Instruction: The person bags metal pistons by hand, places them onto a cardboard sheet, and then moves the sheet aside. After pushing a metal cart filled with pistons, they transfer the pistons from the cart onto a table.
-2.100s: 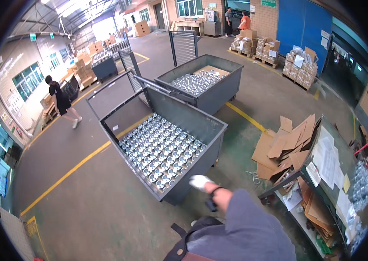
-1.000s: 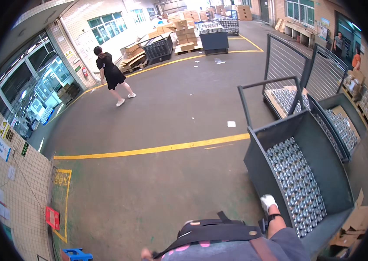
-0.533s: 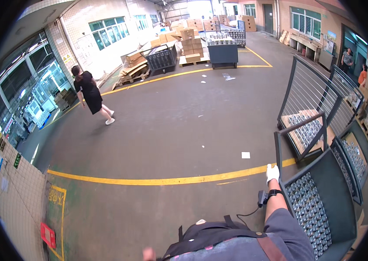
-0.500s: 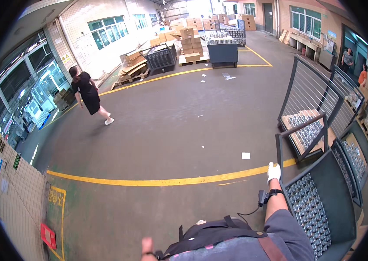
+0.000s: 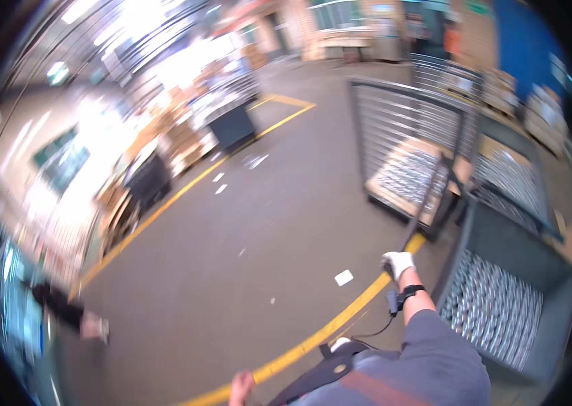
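My right hand (image 5: 399, 262), in a white glove, is closed around the dark metal push handle (image 5: 422, 206) that rises beside a grey cart. That cart (image 5: 458, 260) at the lower right holds rows of shiny round metal pieces (image 5: 492, 304), too blurred to name. A black strap with a small device (image 5: 401, 298) is on my right wrist. Low at the bottom edge hangs my bare left hand (image 5: 242, 387), away from the cart. Motion blurs its fingers, and nothing is seen in it.
A wire-sided cart (image 5: 401, 108) with metal pieces on cardboard stands ahead, with another bin (image 5: 536, 196) to its right. A yellow line (image 5: 326, 330) crosses the floor. A blurred person (image 5: 62, 308) is at far left. A dark cart (image 5: 232, 125) and stacked boxes (image 5: 181, 142) line the back.
The view has swung right and tilted, so the person in black and the back boxes lie farther left. My right hand keeps its grip on the handle, which now leans differently in view.
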A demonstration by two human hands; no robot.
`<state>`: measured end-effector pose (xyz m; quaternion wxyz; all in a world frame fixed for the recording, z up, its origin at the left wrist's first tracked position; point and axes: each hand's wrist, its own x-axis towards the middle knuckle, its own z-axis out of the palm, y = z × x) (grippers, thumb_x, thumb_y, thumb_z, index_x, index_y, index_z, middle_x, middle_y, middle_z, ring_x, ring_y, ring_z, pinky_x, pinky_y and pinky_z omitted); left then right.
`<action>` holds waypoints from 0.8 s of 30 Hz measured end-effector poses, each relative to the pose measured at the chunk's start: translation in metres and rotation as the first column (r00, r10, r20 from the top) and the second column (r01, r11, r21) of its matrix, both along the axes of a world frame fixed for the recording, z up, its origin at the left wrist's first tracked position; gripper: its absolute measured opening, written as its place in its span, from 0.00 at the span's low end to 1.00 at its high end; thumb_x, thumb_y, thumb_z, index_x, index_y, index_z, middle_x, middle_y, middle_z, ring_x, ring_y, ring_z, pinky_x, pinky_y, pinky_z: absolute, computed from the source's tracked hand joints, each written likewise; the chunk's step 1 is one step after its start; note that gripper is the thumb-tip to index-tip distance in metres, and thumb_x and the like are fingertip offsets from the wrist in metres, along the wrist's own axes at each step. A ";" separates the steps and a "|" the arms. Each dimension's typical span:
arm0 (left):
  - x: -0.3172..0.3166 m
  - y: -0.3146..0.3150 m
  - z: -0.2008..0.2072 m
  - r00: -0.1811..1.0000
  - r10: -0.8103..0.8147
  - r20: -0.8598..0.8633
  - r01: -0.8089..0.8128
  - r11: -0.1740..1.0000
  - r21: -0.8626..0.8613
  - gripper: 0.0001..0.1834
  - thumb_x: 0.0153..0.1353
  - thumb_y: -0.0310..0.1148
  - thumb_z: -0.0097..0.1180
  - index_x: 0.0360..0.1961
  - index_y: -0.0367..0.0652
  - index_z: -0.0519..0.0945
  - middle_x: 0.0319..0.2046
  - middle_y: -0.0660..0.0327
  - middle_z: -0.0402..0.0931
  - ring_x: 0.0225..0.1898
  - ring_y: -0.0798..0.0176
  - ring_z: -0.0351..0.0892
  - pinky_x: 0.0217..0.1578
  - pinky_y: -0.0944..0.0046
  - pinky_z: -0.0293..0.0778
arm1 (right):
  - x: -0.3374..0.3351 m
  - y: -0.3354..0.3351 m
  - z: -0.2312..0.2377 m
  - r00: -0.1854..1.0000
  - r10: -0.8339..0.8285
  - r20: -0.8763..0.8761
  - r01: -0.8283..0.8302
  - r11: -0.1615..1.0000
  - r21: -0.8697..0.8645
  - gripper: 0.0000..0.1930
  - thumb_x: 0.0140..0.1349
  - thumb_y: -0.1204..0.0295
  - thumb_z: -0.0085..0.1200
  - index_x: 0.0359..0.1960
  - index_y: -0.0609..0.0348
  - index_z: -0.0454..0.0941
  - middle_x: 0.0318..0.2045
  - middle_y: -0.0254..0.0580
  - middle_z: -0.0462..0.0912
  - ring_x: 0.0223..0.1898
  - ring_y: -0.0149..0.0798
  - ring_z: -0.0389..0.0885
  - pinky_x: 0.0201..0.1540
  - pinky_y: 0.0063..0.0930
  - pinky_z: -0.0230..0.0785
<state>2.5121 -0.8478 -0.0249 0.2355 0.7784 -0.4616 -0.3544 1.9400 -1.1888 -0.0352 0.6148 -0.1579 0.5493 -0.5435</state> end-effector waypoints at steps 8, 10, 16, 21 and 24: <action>0.011 -0.126 -0.045 0.928 -0.329 -0.176 0.331 0.943 -0.021 0.16 0.60 0.40 0.56 0.42 0.38 0.76 0.31 0.60 0.78 0.32 0.64 0.77 0.33 0.63 0.74 | 0.052 0.049 0.063 0.964 -0.101 -0.246 0.147 0.973 0.176 0.05 0.48 0.77 0.55 0.23 0.70 0.78 0.20 0.47 0.79 0.22 0.38 0.81 0.24 0.29 0.76; 0.016 -0.131 -0.063 0.916 -0.324 -0.236 0.328 0.944 -0.022 0.15 0.61 0.39 0.55 0.41 0.38 0.76 0.30 0.60 0.78 0.31 0.64 0.77 0.31 0.64 0.74 | 0.056 0.074 0.066 0.970 -0.072 -0.233 0.118 0.974 0.192 0.06 0.48 0.77 0.57 0.23 0.71 0.78 0.19 0.47 0.79 0.21 0.38 0.81 0.24 0.28 0.76; 0.062 -0.115 -0.113 0.877 -0.286 -0.386 0.314 0.950 0.010 0.12 0.62 0.36 0.53 0.41 0.37 0.74 0.28 0.60 0.77 0.26 0.66 0.75 0.26 0.66 0.73 | 0.081 0.175 0.061 0.870 0.117 -0.479 0.022 0.961 0.275 0.13 0.48 0.68 0.58 0.25 0.71 0.79 0.21 0.47 0.82 0.23 0.39 0.83 0.30 0.30 0.75; 0.055 -0.113 -0.142 0.817 -0.245 -0.521 0.340 0.936 0.093 0.11 0.63 0.31 0.49 0.44 0.37 0.71 0.27 0.62 0.74 0.24 0.69 0.74 0.19 0.71 0.69 | 0.109 0.285 0.067 0.827 0.199 -0.526 -0.016 0.943 0.332 0.20 0.45 0.62 0.57 0.31 0.71 0.81 0.25 0.55 0.83 0.28 0.46 0.84 0.33 0.36 0.75; 0.012 -0.116 -0.123 0.803 -0.278 -0.527 0.471 0.837 0.278 0.10 0.64 0.30 0.49 0.41 0.35 0.73 0.27 0.60 0.74 0.26 0.67 0.75 0.22 0.68 0.72 | 0.127 0.362 0.098 0.599 0.309 -0.739 0.052 0.906 0.421 0.21 0.44 0.61 0.56 0.32 0.68 0.81 0.30 0.60 0.82 0.34 0.55 0.82 0.38 0.39 0.74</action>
